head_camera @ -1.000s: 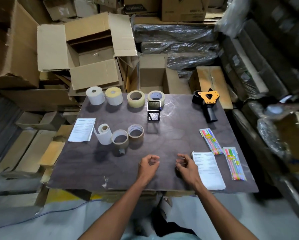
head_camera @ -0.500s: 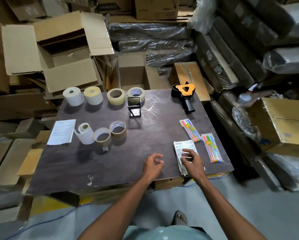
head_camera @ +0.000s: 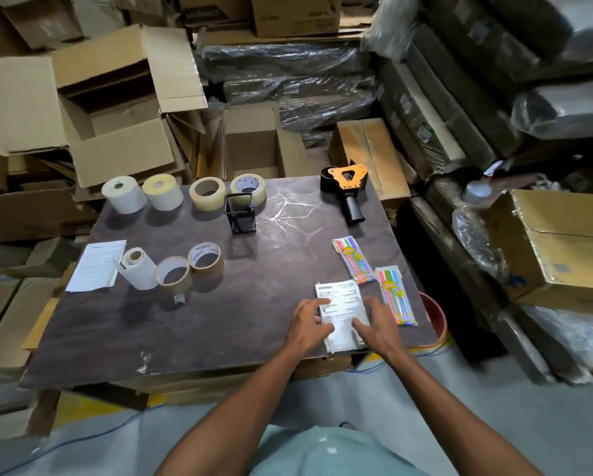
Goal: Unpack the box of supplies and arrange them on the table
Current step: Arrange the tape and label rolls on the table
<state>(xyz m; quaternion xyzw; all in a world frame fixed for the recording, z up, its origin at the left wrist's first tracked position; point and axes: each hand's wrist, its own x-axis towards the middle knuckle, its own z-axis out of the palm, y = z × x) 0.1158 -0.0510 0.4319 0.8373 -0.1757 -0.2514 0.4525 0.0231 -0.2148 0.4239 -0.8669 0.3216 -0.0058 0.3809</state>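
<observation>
- Both our hands sit on the paper stack [head_camera: 342,312] near the front right edge of the table [head_camera: 253,304]: left hand [head_camera: 308,326] on its left edge, right hand [head_camera: 377,324] on its right, fingers mostly flat and pressing. Can't really tell if any fingertip is curled under the sheets.
- Risk: that stack is close to the edge, so a sloppy nudge could fan the sheets out or push some off onto the floor.
- The right hand is just beside a pen pack [head_camera: 396,296], easy to bump.
- Table is a dark, scuffed board with tape rolls [head_camera: 207,193], a mesh pen holder [head_camera: 240,213] and a tape dispenser [head_camera: 348,187] laid out.
- Room is a packed storeroom with open cardboard boxes [head_camera: 116,108] and wrapped bundles.
</observation>
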